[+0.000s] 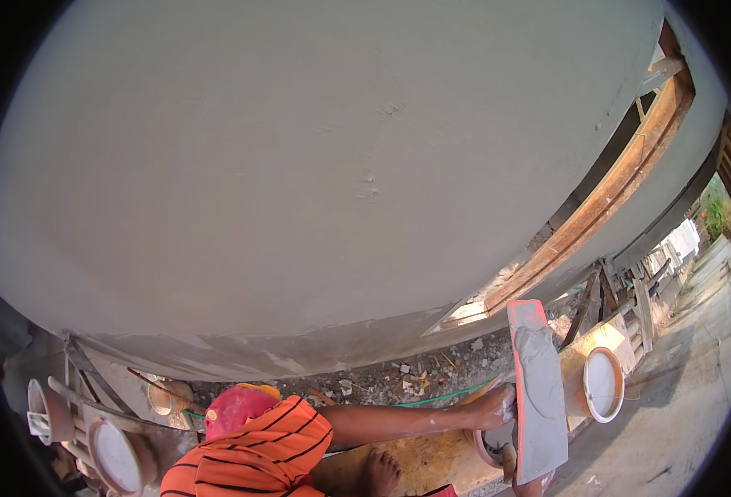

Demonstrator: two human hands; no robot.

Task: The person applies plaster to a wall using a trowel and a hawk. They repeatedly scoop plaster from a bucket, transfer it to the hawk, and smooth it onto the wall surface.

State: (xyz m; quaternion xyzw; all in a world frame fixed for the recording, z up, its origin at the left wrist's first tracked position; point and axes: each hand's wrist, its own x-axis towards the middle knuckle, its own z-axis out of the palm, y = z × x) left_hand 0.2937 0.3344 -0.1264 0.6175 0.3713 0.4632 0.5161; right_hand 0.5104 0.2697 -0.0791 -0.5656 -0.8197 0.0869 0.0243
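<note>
A long red plastering board (535, 381) bearing smeared grey plaster stands out over the plank at the lower right. A sliver of skin at its bottom end seems to be my right hand (541, 485) holding it, mostly hidden. I do not see my left hand. A person in an orange striped shirt (250, 451) and red cap (237, 407) is bent low at the bottom. Their outstretched hand (490, 407) reaches beside the board, over a bucket of grey material (490, 447). A bare foot (382, 470) rests on the wooden plank (341, 474).
A grey plastered wall (324, 174) fills the upper view, with a wooden-framed opening (597, 207) at right. Buckets of pale liquid stand left (113, 455) and right (604, 385). Scaffold poles (92, 373) and rubble (407, 369) lie along the wall's foot, concrete ground (663, 398) at right.
</note>
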